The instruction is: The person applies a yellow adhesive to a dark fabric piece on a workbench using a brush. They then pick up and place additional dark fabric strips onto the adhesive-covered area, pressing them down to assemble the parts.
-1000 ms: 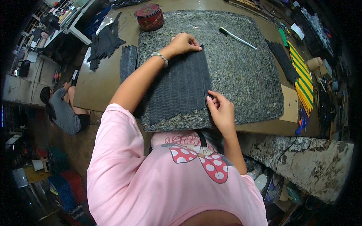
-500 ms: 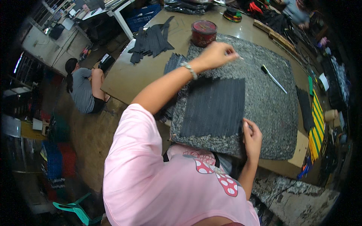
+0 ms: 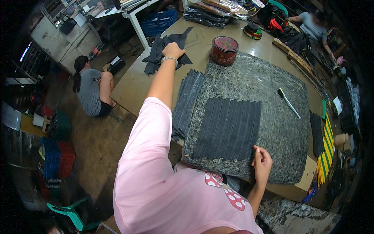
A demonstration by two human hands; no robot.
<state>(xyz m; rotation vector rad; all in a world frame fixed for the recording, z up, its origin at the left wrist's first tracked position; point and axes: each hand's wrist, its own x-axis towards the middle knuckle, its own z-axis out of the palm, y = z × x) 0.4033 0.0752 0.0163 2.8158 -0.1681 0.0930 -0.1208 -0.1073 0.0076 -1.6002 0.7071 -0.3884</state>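
My left hand (image 3: pixel 173 50), with a beaded bracelet at the wrist, reaches over a loose pile of black flat strips (image 3: pixel 154 58) on the far left of the table. Its fingers are curled in, their tips hidden. In front of me a row of black strips (image 3: pixel 228 128) lies side by side, with jagged ends, on a speckled grey slab (image 3: pixel 284 136). At the near right corner of this row is my right hand (image 3: pixel 262 162), thumb and forefinger drawn together; whatever may be between them is too small to see. Another stack of black strips (image 3: pixel 190 97) lies along the slab's left edge.
A round red tin (image 3: pixel 224 50) stands at the slab's far edge. A white-handled brush (image 3: pixel 289 103) lies on its right part. Yellow-and-green striped strips (image 3: pixel 326 152) are at the right. One person (image 3: pixel 89 87) sits low at the left; another (image 3: pixel 313 25) is at the far right.
My left hand has swung left from beside the red tin to the far pile of strips. My right hand stays by the row's near right corner. The view has shifted slightly.
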